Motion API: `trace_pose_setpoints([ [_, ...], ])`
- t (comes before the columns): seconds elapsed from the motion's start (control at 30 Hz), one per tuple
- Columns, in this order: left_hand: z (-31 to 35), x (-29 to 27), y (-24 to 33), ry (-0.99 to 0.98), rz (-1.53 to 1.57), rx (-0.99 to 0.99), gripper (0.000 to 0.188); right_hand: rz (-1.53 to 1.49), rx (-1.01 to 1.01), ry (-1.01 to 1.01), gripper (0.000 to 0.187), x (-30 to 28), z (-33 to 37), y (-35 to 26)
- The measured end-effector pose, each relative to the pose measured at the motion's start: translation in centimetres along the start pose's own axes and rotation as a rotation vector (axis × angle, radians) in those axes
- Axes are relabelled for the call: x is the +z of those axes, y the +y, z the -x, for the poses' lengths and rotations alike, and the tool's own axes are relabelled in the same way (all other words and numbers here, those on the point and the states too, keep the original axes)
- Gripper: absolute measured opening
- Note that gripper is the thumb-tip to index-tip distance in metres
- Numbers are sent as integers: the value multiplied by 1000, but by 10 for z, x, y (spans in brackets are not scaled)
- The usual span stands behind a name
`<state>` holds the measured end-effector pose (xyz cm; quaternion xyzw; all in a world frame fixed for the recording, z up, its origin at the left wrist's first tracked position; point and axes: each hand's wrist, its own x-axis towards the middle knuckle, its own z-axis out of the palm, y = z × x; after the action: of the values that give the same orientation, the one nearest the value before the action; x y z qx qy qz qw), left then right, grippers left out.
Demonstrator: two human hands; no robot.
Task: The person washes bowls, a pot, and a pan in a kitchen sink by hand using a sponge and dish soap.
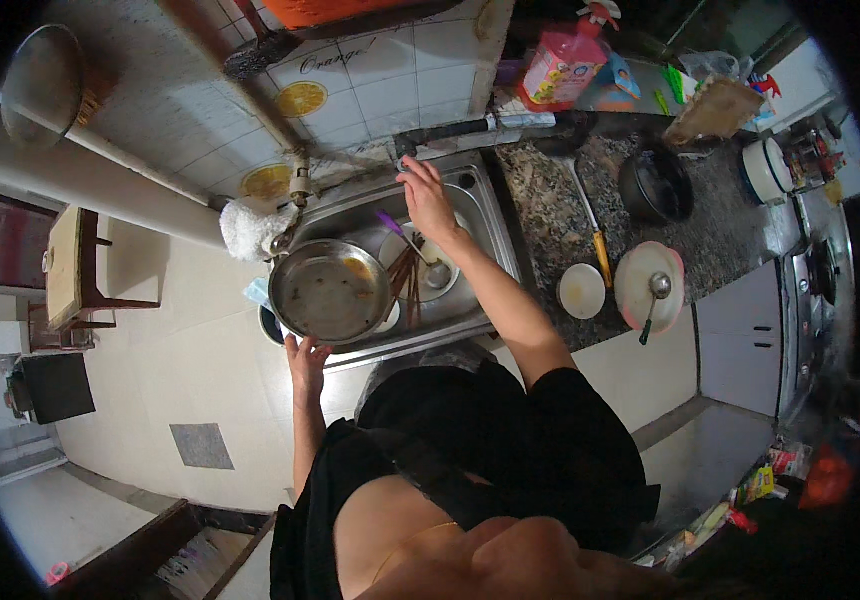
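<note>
Where left hand (307,368) meets pan (330,290): fingertips at near rim; grip underneath hidden, cannot tell.
Pan position: over sink (465,310), left side; underside unseen.
Right hand (428,205): apart from left, fingers bent near black fitting (445,132); contact unclear.

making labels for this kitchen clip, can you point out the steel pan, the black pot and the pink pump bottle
Steel pan (328,294): head view, on its inside bottom.
Black pot (656,184): head view, on its inside.
Pink pump bottle (560,70): head view, on the front of its body.
</note>
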<state>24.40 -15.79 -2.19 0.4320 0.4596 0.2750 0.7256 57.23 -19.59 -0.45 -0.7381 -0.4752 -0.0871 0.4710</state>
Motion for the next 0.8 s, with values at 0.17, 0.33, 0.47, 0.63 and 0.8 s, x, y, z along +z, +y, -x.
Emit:
trace_pose_setpoints([
  [0.17, 0, -5, -11, -24, -2, 35, 31, -40, -35, -38, 12, -2, -1, 6],
  [0.33, 4, 13, -9, -36, 290, -213, 21, -131, 86, -27, 41, -21, 11, 1],
  [0.47, 1, 32, -30, -136, 466, -412, 13, -155, 572, -291, 72, -18, 96, 50],
  [0.63, 3, 65, -45, -250, 376, -444, 23, -838, 1166, -680, 54, -97, 128, 17],
  [0.8, -8, 122, -33, -592, 280, -504, 40, -853, 1345, -119, 34, -148, 165, 52],
])
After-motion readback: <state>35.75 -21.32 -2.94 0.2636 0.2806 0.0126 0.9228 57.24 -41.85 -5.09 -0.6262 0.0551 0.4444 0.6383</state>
